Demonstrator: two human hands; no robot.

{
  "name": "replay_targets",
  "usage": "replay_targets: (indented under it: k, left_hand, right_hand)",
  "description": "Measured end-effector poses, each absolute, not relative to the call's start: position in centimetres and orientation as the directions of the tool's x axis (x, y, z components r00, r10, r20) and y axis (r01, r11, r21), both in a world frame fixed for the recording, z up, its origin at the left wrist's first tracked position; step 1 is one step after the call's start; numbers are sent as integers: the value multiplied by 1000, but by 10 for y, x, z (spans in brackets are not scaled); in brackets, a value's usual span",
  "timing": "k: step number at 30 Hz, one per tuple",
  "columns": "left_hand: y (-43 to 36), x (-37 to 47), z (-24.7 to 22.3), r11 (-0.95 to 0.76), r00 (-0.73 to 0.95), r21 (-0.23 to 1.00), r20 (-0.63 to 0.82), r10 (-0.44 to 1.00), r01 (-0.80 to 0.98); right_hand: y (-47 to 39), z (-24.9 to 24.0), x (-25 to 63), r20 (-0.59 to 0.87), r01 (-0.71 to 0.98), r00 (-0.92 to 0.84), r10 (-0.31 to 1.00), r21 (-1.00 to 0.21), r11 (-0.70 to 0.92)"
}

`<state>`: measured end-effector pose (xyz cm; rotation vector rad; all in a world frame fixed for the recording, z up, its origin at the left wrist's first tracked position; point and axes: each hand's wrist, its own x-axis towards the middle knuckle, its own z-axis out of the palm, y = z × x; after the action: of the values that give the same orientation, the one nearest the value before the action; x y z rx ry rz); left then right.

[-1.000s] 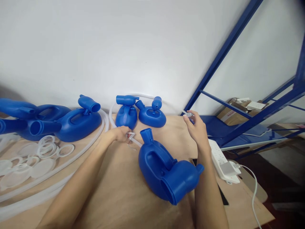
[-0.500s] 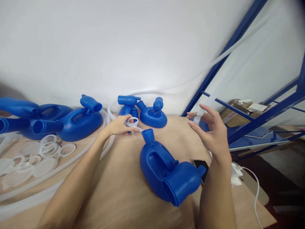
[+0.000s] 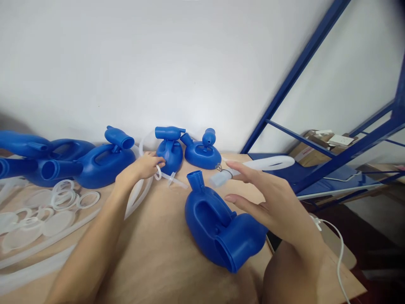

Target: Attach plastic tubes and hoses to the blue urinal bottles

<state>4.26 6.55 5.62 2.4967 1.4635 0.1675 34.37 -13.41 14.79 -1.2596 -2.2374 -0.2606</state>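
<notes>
My left hand [image 3: 144, 165] is closed at the white ring [image 3: 158, 172] of a small fitting. The fitting's translucent stem [image 3: 179, 181] points right, close to the spout of the front blue bottle [image 3: 204, 223]. This bottle lies tilted on the table with its wide mouth toward me. Above its right side, my right hand [image 3: 243, 183] holds a clear tube [image 3: 268, 164] by its end, which has a metal clip [image 3: 220, 168]. Its thumb and index finger are apart, the tube passes behind the index finger, and the other fingers are largely hidden.
Blue bottles stand at the left [image 3: 109, 169] and along the wall [image 3: 202, 156]. White rings and discs [image 3: 58, 221] and long tubes [image 3: 47, 242] cover the table's left side. A blue rack [image 3: 294, 78] rises at the right, with boxes behind it. A white cable [image 3: 341, 249] hangs at the lower right.
My right hand has moved left and lower with the tube end, over the front bottle. My left hand has shifted left, and the fitting is lower, its cross-shaped part now visible.
</notes>
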Motion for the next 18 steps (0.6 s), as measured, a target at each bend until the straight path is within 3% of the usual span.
replay_targets:
  k: [7, 12, 18]
  left_hand:
    - [55, 68, 45, -429, 435, 93, -328, 839, 898]
    - [55, 78, 36, -377, 330, -4, -477, 814, 926]
    - [57, 75, 33, -349, 348, 86, -459, 817, 933]
  right_hand:
    - [-128, 144, 331, 471, 802, -547, 692, 58, 594]
    - [-126, 142, 328, 503, 836, -529, 683, 174, 520]
    - [-128, 144, 335, 541, 842, -536, 648, 290, 454]
